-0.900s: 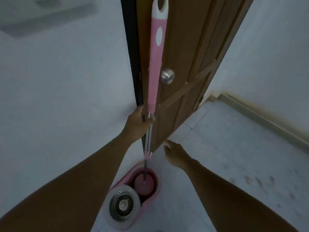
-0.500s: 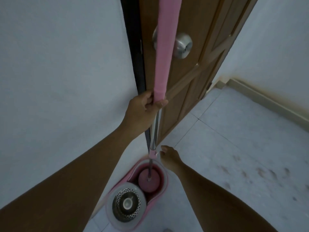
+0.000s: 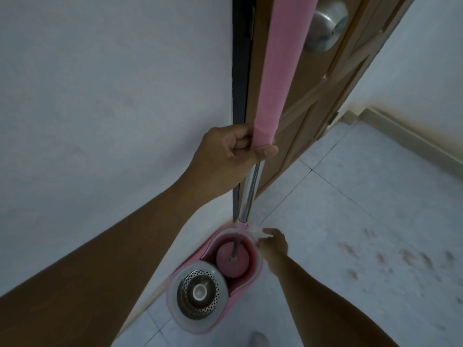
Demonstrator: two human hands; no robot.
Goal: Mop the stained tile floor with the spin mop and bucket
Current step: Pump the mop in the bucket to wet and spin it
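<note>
The spin mop stands upright in front of me with its pink handle sleeve [image 3: 280, 71] over a steel pole [image 3: 249, 194]. My left hand [image 3: 230, 151] grips the sleeve's lower end. Its round pink mop head [image 3: 231, 259] sits in the wash side of the pink and white bucket [image 3: 259, 269] on the floor by the wall. A perforated steel spinner basket [image 3: 198, 291] fills the bucket's near side. My right hand [image 3: 273, 244] reaches low and pinches a small white clip [image 3: 254, 230] on the pole just above the bucket. Reddish-brown stains [image 3: 400, 256] mark the pale tiles to the right.
A brown wooden door [image 3: 313, 101] with a metal knob [image 3: 325, 28] stands ajar right behind the mop. A plain white wall [image 3: 112, 108] runs along the left. A skirting board [image 3: 413, 144] edges the floor at far right. A foot tip [image 3: 258, 340] shows at the bottom.
My right hand has gone from hovering beside the pole down to the white clip above the bucket. The view has closed in on the mop, and my left hand keeps its grip.
</note>
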